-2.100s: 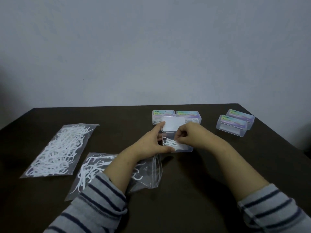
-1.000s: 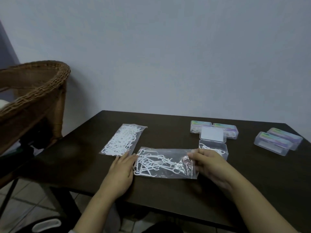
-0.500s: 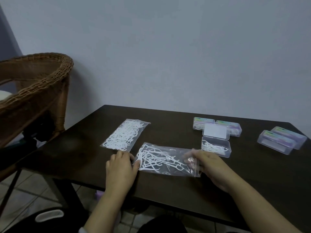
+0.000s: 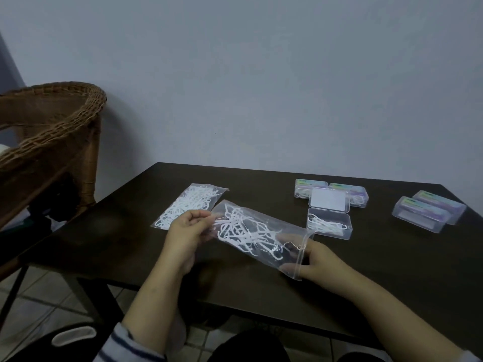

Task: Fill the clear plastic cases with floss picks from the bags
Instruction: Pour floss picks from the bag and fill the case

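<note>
Head view: left hand (image 4: 187,232), right hand (image 4: 317,259) pinch crinkly clear bag (image 4: 264,237) ends.

— Item: legible text, brands, numbers, signs?
— None can be read. The closed clear cases (image 4: 311,188) at the back of the counter (image 4: 130,231) carry coloured label strips in green and purple, as do the two cases on the right (image 4: 420,214); any print on them is too small and blurred to make out.
— Bags?
— The held bag (image 4: 261,233) and the lying bag (image 4: 190,205) show no readable marking.
</note>
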